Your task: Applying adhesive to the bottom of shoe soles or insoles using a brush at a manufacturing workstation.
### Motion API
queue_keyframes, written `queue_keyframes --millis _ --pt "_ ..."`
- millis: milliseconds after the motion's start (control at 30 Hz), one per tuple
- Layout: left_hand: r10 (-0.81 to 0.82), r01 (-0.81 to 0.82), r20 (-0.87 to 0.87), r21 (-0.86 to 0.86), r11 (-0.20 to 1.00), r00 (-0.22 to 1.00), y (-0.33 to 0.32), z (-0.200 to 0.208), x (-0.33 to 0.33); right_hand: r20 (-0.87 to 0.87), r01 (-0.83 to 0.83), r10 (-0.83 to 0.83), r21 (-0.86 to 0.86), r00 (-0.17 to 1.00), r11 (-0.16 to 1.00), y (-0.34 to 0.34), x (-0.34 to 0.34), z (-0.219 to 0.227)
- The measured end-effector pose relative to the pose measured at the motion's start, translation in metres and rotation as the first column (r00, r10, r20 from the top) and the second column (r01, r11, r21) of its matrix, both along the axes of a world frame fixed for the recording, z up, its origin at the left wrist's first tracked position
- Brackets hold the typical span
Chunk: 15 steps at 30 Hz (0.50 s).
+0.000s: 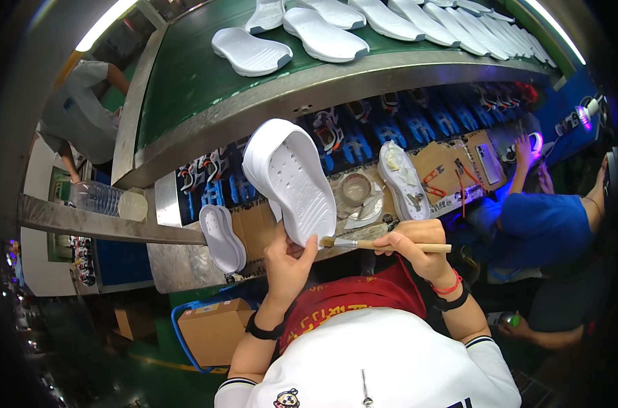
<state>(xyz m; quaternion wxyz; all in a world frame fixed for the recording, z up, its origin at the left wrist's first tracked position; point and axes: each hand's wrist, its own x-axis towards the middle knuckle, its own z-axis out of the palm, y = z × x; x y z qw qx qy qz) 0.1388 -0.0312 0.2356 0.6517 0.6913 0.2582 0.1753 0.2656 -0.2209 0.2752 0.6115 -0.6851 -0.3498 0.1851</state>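
Observation:
A white shoe sole [298, 180] is tilted up in my left hand [288, 262], which grips it by its lower end. My right hand [412, 246] is closed around the wooden handle of a paintbrush [370, 244]. The brush's bristles touch or nearly touch the sole's lower edge, close to my left fingertips. On the bench beyond, a small round bowl [356, 189] sits on a stained white sheet. To its right lies another white sole [403, 178] with crumpled pieces on it. At the left, a pair of stacked white soles [222, 238] rests on the bench.
Above the bench runs a green conveyor belt [186, 75] with a metal edge, carrying several white soles [326, 34]. Blue racks [390, 129] line the space beneath. Pliers [433, 183] and a phone [488, 163] lie rightward. A co-worker in blue [547, 224] sits at the right; another person [81, 109] stands left.

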Motion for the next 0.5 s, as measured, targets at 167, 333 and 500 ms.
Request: queue_keyframes --millis 167,333,500 --pt "-0.007 0.007 -0.021 0.020 1.000 1.000 0.004 -0.001 -0.002 0.008 -0.048 0.048 -0.022 0.999 0.999 -0.007 0.006 -0.002" --pt "-0.011 0.011 -0.004 -0.015 1.000 1.000 0.003 0.000 -0.001 0.042 -0.019 0.020 -0.029 0.999 0.999 0.000 0.006 0.000" --pt "-0.015 0.016 -0.026 0.009 1.000 1.000 0.004 0.001 -0.002 0.052 -0.042 0.045 -0.062 0.998 0.997 -0.004 0.013 0.005"
